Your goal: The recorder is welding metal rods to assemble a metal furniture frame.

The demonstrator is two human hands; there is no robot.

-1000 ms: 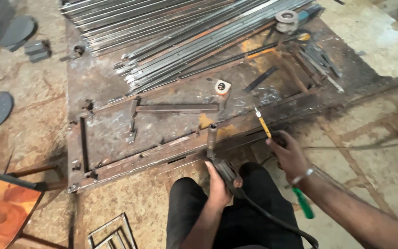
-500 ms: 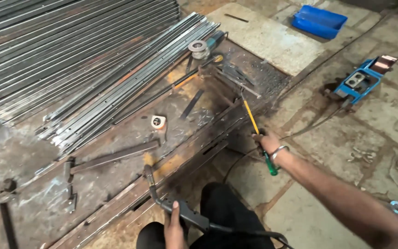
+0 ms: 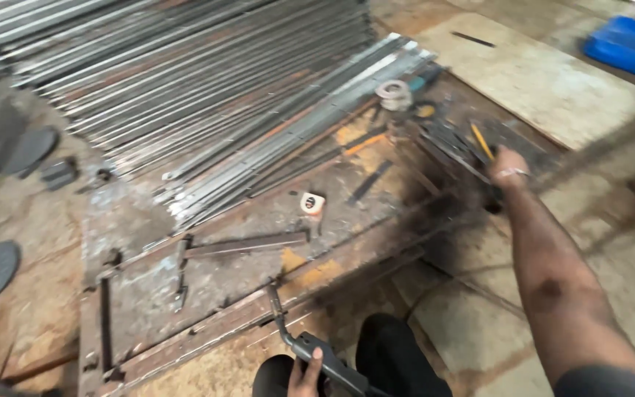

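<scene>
The left hand [image 3: 304, 373] grips a welding torch [image 3: 310, 345], its tip resting near the steel table's [image 3: 207, 287] front edge. The right hand [image 3: 505, 165] is closed around a yellow-handled screwdriver [image 3: 481, 141] among scrap pieces. With attention apparently on the far reach, the torch could slip or strike accidentally.

Steel strip stack [image 3: 185, 88], blue tray [image 3: 630, 48], tape roll [image 3: 393, 94].
</scene>
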